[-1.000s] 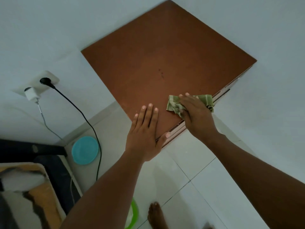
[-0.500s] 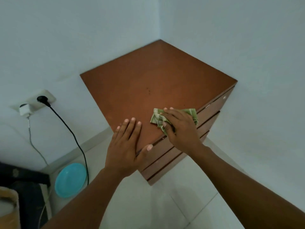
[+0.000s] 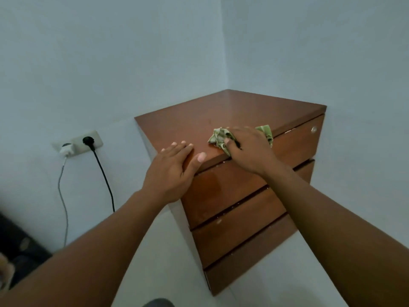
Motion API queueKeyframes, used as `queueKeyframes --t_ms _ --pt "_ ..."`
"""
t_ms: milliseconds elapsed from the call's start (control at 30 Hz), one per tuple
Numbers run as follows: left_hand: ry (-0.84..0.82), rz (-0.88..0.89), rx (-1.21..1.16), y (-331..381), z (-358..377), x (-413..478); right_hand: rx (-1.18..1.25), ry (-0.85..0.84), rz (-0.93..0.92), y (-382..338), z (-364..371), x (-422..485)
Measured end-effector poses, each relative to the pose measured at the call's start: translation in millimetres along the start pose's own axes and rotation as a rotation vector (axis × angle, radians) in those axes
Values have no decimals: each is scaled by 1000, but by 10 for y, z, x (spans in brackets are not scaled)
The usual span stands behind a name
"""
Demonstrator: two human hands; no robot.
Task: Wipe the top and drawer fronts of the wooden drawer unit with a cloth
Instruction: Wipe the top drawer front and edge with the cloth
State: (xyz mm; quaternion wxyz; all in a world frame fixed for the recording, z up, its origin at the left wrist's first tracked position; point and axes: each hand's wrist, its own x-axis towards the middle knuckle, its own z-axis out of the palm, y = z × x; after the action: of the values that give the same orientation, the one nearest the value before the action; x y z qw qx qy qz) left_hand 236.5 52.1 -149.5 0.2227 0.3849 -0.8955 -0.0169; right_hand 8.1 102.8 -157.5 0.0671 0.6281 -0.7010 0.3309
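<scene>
The right hand (image 3: 250, 149) grips the green cloth (image 3: 218, 138) against the drawer unit (image 3: 221, 111) top (near its front edge). The left hand (image 3: 170, 171) rests flat beside it, fingers straight, holding nothing.

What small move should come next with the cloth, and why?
Probably draw the right hand and its crumpled green cloth down over the front edge onto the top drawer front: the cloth sits at that edge of the brown wooden drawer unit, the flat left hand rests on the corner, and pale specks show along the drawers.
</scene>
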Motion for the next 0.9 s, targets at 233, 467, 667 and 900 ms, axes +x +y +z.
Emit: queueKeyframes --t_ms 233,467,667,900 --pt "77 143 142 166 85 -376 -70 -70 29 1 -81 32" --pt "166 329 382 175 336 -753 -82 -76 54 -61 -71 18" --pt "183 163 325 392 526 -859 -81 -82 66 -90 -69 21" --pt "166 29 289 620 573 -848 -70 -108 57 -58 -114 33"
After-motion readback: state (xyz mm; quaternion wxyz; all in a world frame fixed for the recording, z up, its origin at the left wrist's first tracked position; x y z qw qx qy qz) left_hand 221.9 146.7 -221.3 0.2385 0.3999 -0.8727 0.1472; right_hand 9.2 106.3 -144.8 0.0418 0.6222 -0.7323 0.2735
